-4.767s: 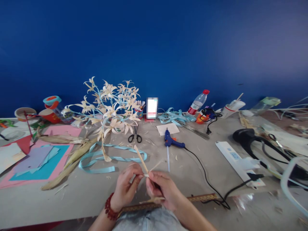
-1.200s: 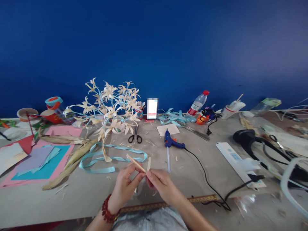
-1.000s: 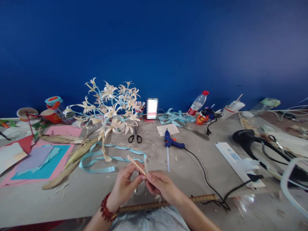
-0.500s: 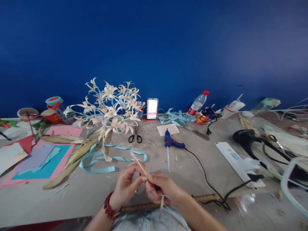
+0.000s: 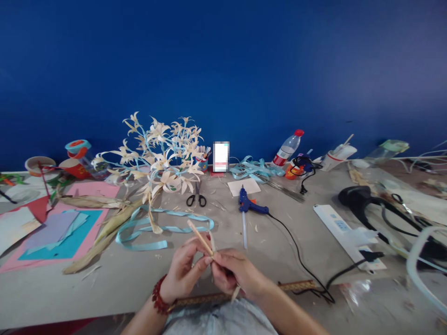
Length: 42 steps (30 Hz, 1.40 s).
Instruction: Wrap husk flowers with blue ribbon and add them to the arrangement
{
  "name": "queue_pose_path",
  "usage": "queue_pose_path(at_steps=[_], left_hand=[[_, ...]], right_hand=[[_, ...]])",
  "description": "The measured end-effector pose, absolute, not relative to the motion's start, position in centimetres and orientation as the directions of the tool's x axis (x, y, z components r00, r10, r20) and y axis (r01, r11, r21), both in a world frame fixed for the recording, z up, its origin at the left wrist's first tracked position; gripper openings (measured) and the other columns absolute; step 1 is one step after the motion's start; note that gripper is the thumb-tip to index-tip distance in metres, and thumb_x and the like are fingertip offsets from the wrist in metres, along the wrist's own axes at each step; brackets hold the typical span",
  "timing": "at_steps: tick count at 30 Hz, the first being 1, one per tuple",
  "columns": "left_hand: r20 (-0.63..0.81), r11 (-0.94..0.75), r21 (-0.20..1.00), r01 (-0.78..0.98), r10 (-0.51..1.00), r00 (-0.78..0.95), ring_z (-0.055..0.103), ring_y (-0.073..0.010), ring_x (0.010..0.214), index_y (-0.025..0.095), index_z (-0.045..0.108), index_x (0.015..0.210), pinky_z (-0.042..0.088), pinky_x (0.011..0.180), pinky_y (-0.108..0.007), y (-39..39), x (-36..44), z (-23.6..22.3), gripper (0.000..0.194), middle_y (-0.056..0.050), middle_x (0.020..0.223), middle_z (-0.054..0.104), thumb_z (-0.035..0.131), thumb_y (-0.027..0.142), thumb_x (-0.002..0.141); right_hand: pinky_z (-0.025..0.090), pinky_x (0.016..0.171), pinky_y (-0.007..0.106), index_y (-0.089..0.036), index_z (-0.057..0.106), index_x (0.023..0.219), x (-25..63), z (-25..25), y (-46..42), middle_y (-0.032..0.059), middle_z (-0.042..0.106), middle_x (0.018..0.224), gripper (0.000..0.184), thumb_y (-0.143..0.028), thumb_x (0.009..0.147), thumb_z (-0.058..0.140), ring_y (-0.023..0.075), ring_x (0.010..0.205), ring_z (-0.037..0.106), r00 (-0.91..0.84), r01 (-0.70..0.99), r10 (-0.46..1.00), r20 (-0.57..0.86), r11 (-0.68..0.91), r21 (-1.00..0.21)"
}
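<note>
Low in the middle of the view, my left hand (image 5: 186, 267) is closed around a slim, pale wooden stick (image 5: 199, 236), which slants up and to the left out of the fingers. My right hand (image 5: 240, 270) meets it at the stick's lower end, thumb and fingers pinched on a pale husk strip (image 5: 212, 242). One part of the strip stands up beside the stick; a pale end hangs below the right hand. Fingers hide where strip and stick meet. Beyond my hands lie a curled light-blue ribbon (image 5: 160, 244) and a blue glue gun (image 5: 249, 204).
Husk flowers (image 5: 160, 158) on blue stems stand at the back left. Black-handled scissors (image 5: 196, 201) lie nearby. Dried husks (image 5: 104, 237) and coloured paper (image 5: 59, 232) cover the left side. On the right are a white power strip (image 5: 335, 228), a bottle (image 5: 286, 151) and cables.
A part of the pale strip now rises beside the stick above my fingers. The end below my right hand has shifted slightly. Both hands stay nearly in place.
</note>
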<state>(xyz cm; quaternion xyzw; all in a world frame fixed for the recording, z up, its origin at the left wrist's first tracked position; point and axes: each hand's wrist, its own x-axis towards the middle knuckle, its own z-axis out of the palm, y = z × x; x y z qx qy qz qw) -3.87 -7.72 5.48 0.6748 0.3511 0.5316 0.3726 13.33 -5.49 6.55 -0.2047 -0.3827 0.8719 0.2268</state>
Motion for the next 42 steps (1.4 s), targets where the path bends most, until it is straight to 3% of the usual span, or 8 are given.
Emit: queue_pose_path(at_steps=[6, 11, 18, 23, 26, 29, 35, 42], left_hand=[[0.389, -0.386, 0.921, -0.054, 0.900, 0.195, 0.059, -0.0258, 0.104, 0.020, 0.062, 0.085, 0.045, 0.093, -0.042, -7.5, -4.0, 4.5, 0.003, -0.007, 0.091, 0.066, 0.060, 0.020, 0.087], [0.367, -0.363, 0.930, -0.058, 0.911, 0.187, 0.059, -0.0206, 0.088, 0.018, 0.062, 0.082, 0.046, 0.084, -0.036, -7.3, -4.4, 4.4, 0.009, -0.006, 0.086, 0.064, 0.059, 0.023, 0.088], [0.375, -0.368, 0.927, -0.072, 0.909, 0.182, 0.056, -0.0171, 0.079, 0.018, 0.061, 0.079, 0.046, 0.075, -0.030, -6.9, -4.1, 4.4, 0.013, -0.003, 0.079, 0.061, 0.059, 0.028, 0.088], [0.379, -0.385, 0.922, -0.029, 0.888, 0.259, 0.056, -0.0236, 0.093, 0.018, 0.061, 0.093, 0.045, 0.085, -0.037, -6.9, -4.4, 5.3, 0.018, -0.009, 0.093, 0.061, 0.056, 0.034, 0.089], [0.415, -0.448, 0.891, 0.080, 0.872, 0.259, 0.057, -0.0213, 0.087, 0.018, 0.062, 0.093, 0.046, 0.081, -0.034, -6.9, -4.4, 5.9, 0.013, -0.007, 0.090, 0.062, 0.056, 0.029, 0.089], [0.432, -0.465, 0.883, 0.070, 0.861, 0.267, 0.057, -0.0195, 0.081, 0.019, 0.062, 0.086, 0.047, 0.081, -0.034, -6.8, -4.3, 5.9, 0.012, -0.005, 0.082, 0.062, 0.054, 0.026, 0.091], [0.380, -0.347, 0.923, -0.165, 0.891, 0.249, 0.060, -0.0241, 0.090, 0.018, 0.063, 0.081, 0.048, 0.085, -0.042, -6.6, -4.1, 4.1, 0.019, -0.008, 0.086, 0.065, 0.060, 0.035, 0.088], [0.333, -0.320, 0.943, -0.095, 0.916, 0.223, 0.059, -0.0255, 0.096, 0.018, 0.064, 0.081, 0.046, 0.092, -0.047, -6.4, -4.9, 3.6, 0.015, -0.008, 0.087, 0.066, 0.061, 0.032, 0.087]], right_hand=[[0.015, 0.030, 0.016, -0.019, 0.045, 0.055, 13.4, 6.1, -5.1, -0.0111, 0.028, 0.035, 0.047, -0.055, 0.083, 0.057, 0.0045, 0.029, 0.018, -0.954, -0.165, 0.271, -0.126, -0.830, -0.533], [0.013, 0.032, 0.017, -0.016, 0.050, 0.056, 13.1, 6.2, -5.3, -0.0086, 0.034, 0.039, 0.047, -0.051, 0.085, 0.058, 0.0039, 0.032, 0.023, -0.830, -0.298, 0.542, -0.130, -0.629, -0.718], [0.015, 0.030, 0.017, -0.020, 0.041, 0.054, 13.2, 5.6, -5.1, -0.0113, 0.028, 0.037, 0.048, -0.056, 0.083, 0.057, 0.0043, 0.030, 0.017, -0.942, -0.199, 0.315, -0.118, -0.805, -0.559], [0.016, 0.036, 0.019, -0.016, 0.048, 0.057, 13.5, 5.5, -5.1, -0.0071, 0.039, 0.043, 0.052, -0.060, 0.084, 0.056, 0.0047, 0.036, 0.028, -0.761, -0.216, 0.620, -0.191, -0.520, -0.827], [0.016, 0.037, 0.021, -0.015, 0.049, 0.059, 13.4, 5.9, -5.2, -0.0059, 0.041, 0.046, 0.054, -0.062, 0.086, 0.053, 0.0046, 0.039, 0.029, -0.701, -0.131, 0.689, -0.186, -0.381, -0.915], [0.016, 0.037, 0.021, -0.017, 0.046, 0.056, 13.2, 6.3, -5.4, -0.0070, 0.038, 0.045, 0.054, -0.063, 0.084, 0.055, 0.0043, 0.038, 0.028, -0.746, -0.181, 0.636, -0.196, -0.477, -0.860], [0.013, 0.032, 0.018, -0.020, 0.040, 0.054, 13.1, 6.3, -5.5, -0.0116, 0.027, 0.036, 0.049, -0.056, 0.082, 0.059, 0.0041, 0.031, 0.017, -0.920, -0.207, 0.358, -0.158, -0.787, -0.581], [0.016, 0.036, 0.019, -0.018, 0.043, 0.055, 13.1, 6.7, -5.5, -0.0099, 0.030, 0.039, 0.048, -0.053, 0.085, 0.057, 0.0043, 0.033, 0.023, -0.859, -0.292, 0.495, -0.132, -0.684, -0.668]])
